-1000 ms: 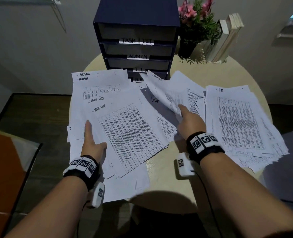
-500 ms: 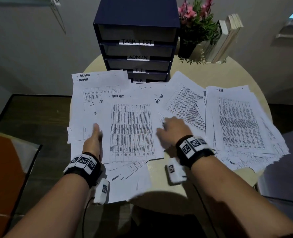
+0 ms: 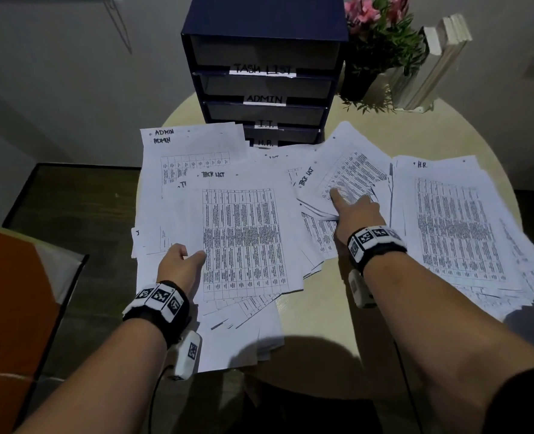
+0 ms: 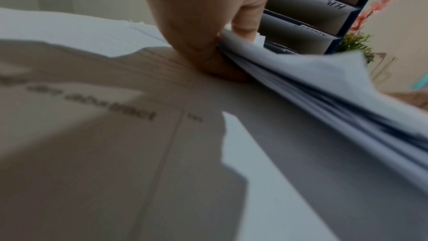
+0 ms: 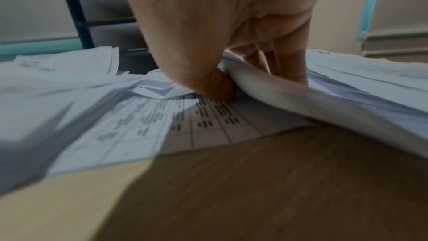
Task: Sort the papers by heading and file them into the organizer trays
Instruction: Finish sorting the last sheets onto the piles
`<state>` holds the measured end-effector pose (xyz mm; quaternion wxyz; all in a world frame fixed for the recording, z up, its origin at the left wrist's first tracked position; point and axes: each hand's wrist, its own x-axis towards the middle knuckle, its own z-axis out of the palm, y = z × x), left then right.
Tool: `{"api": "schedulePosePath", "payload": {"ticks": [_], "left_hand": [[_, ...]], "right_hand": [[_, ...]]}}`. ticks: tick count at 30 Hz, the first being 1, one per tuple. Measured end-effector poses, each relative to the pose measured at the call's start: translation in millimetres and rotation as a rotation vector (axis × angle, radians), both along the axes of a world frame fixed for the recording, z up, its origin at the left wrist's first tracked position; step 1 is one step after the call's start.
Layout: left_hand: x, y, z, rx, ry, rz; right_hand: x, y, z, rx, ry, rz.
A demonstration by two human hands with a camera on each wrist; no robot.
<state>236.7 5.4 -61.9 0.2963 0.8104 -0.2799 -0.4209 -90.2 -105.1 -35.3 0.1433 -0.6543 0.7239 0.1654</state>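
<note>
We judged the sorting well under way and the filing not begun: the four grey drawers of the dark blue desktop organizer [image 3: 264, 61], labelled TASK LIST, ADMIN, I.T. and H.R., showed no paper in them as far as we could see. On the round pale wooden table [image 3: 319, 327] the white printed sheets lay in rough groups. We counted four: a sheaf headed ADMIN [image 3: 193, 145] at the back left, a thick fan headed task list [image 3: 243, 239] in the middle, a thick stack headed H.R. [image 3: 456, 227] on the right, and an unsorted heap between the last two. How many sheets each held we could not tell.

Our left hand [image 3: 181, 264] gripped the near left edge of the task list fan, thumb on top and fingers curled beneath; the left wrist view showed many sheets pinched there. Our right hand [image 3: 356, 214] pinched a slanted sheaf from the middle heap [image 3: 347, 173], thumb above, fingers tucked under the lifted edge, its visible heading reading task list.

Left to do: clearing the middle heap, squaring each pile, and sliding each into its drawer. Behind stood one pot of pink flowers [image 3: 375, 32] and leaning white books [image 3: 441, 57].
</note>
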Motion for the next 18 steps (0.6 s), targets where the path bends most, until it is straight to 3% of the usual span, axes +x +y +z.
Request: {"api": "schedulePosePath", "payload": {"ticks": [4, 8, 10, 13, 16, 18], "left_hand": [[2.7, 4.7, 0.2, -0.025, 0.088, 0.019], [-3.0, 8.4, 11.1, -0.122, 0.197, -0.015], [-3.0, 6.9, 9.6, -0.092, 0.217, 0.009], [-7.2, 2.4, 16.0, -0.059, 0.356, 0.106], [-3.3, -2.1, 10.2, -0.026, 0.452, 0.163], [-4.5, -3.3, 14.6, 0.013, 0.426, 0.195]], "right_hand": [[-1.9, -6.5, 13.2, -0.079, -0.123, 0.02], [41.5, 7.3, 46.3, -0.152, -0.294, 0.051], [78.3, 25.8, 62.6, -0.091, -0.442, 0.071], [123.8, 42.7, 74.4, 0.148, -0.681, 0.129], [117.3, 27.7, 58.7, 0.228, -0.676, 0.063], [83.4, 10.4, 43.7, 0.071, -0.538, -0.098]]}}
